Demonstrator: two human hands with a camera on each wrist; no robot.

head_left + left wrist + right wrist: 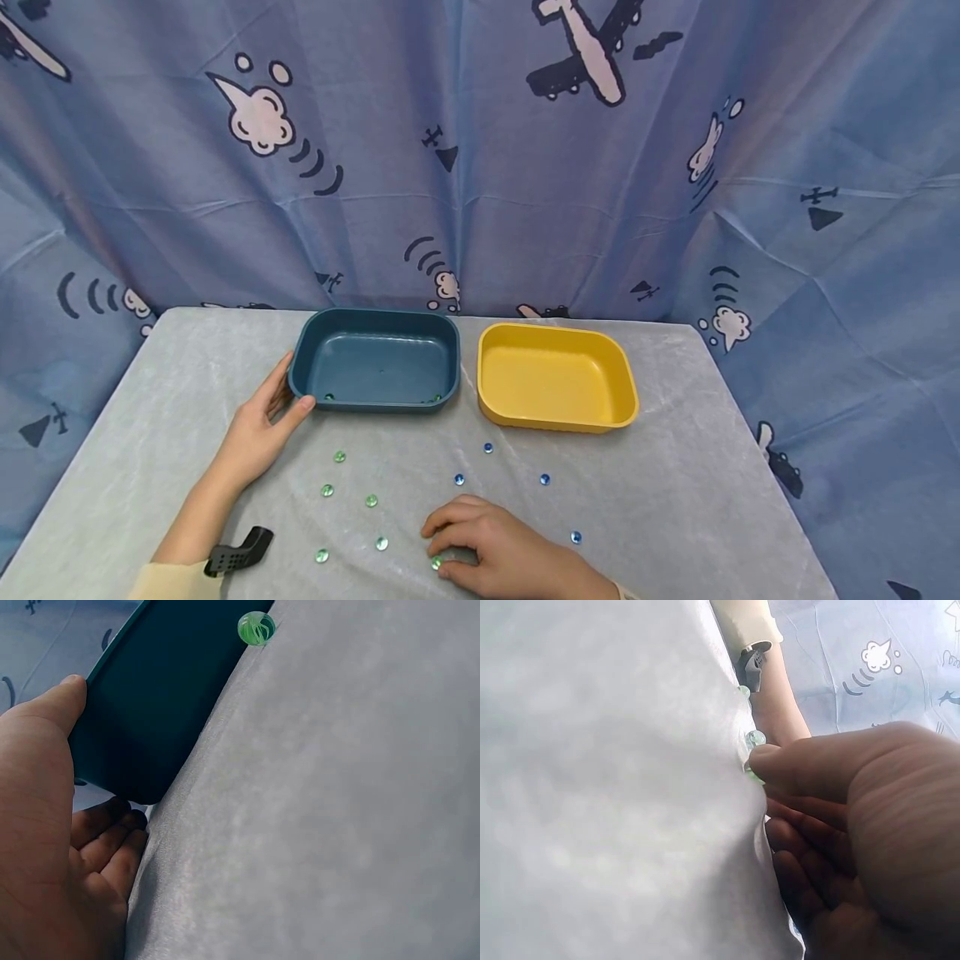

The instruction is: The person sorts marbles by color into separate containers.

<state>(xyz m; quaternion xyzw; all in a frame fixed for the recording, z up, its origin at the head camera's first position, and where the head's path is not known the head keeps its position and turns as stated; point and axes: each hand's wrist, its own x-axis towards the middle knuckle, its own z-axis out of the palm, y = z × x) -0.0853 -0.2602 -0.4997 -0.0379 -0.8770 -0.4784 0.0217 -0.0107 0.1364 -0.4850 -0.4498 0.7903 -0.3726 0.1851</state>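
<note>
At the back left of the table stands a dark teal tray. My left hand holds its near left corner, thumb at the front rim and fingers along the left side. Green marbles lie inside, low along its near wall. Toward the table's front, my right hand has its thumb and forefinger at a green marble, pinching it close to the cloth. In the right wrist view the thumb tip covers part of that marble. Several loose green marbles are scattered between the two hands.
A yellow tray stands just right of the teal one. Blue marbles are spread in front of it and beside the right hand. Grey cloth covers the table, and a patterned blue curtain hangs behind.
</note>
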